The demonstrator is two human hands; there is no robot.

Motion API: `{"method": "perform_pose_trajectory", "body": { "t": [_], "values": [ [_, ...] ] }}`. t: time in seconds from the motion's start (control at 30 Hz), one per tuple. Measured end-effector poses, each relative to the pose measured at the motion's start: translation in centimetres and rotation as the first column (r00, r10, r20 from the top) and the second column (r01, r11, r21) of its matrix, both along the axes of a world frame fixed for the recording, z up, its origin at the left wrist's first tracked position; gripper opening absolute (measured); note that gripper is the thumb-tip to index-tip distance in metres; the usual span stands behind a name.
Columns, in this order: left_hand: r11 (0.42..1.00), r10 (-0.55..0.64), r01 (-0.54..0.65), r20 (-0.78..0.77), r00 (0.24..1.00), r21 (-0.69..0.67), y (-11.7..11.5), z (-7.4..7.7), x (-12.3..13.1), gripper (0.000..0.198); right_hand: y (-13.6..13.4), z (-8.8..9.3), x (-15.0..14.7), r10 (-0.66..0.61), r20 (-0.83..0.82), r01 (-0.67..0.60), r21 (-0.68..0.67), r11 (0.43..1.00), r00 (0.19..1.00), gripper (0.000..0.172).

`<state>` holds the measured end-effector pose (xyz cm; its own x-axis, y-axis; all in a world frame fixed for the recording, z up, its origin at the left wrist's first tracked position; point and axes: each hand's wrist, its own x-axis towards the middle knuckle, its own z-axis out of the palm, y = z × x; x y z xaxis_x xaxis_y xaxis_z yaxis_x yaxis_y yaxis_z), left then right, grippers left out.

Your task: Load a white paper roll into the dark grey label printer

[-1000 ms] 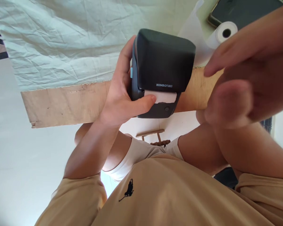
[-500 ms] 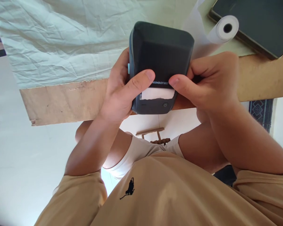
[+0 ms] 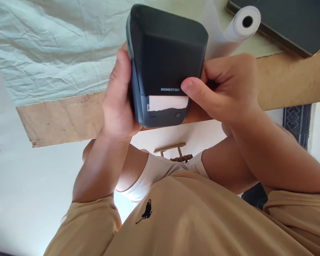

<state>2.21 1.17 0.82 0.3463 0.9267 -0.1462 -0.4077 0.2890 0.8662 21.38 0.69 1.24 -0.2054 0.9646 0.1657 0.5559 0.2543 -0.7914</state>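
A dark label printer (image 3: 168, 57) marked NIIMBOT is held up between my hands, over the table's near edge. Out of its front slot sticks a short strip of white paper (image 3: 168, 102) with a torn edge. My left hand (image 3: 118, 96) grips the printer's left side, its thumb lying along that side; the other fingers are mostly hidden behind. On the right side my right hand (image 3: 226, 89) also holds the printer, the thumb pressing its top by the printed name and the curled fingers partly hidden at the side. Below the slot is a round power button (image 3: 178, 115).
A roll of white paper (image 3: 236, 30), partly unrolled, lies behind my right hand. Beyond it rests a dark flat device (image 3: 290, 25). A pale wrinkled cloth (image 3: 58, 46) covers the wooden table (image 3: 64, 119). A wooden rung frame (image 3: 170, 147) shows below, between my legs.
The printer has moved up and left in view and tilted slightly. My left thumb has shifted from the printer's top to its left side. My right thumb stays beside the printed name.
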Motion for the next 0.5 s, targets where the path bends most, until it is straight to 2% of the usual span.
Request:
{"method": "perform_pose_trajectory", "body": {
  "t": [0.13,0.23,0.37,0.5],
  "values": [
    [0.981,0.095,-0.115,0.126,0.987,0.159,0.4,-1.1,0.1,0.044,-0.1,0.1,0.1,0.008,0.043,-0.010,0.048,0.999,0.999,0.092],
    [0.995,0.095,-0.095,-0.014,0.995,0.010,0.1,-1.0,0.1,0.049,-0.2,0.1,0.4,0.033,0.084,-0.038,0.059,0.998,0.996,0.082],
    [0.984,0.176,-0.171,0.117,0.978,-0.047,-0.6,-0.4,0.5,0.052,-0.3,0.2,0.7,0.061,0.021,-0.062,0.008,0.998,0.998,0.061],
    [0.973,0.231,-0.227,0.173,0.957,-0.045,-0.5,-0.6,0.7,0.046,-0.3,0.2,0.5,0.066,-0.029,-0.067,-0.020,0.998,0.997,0.052]
  ]
}}
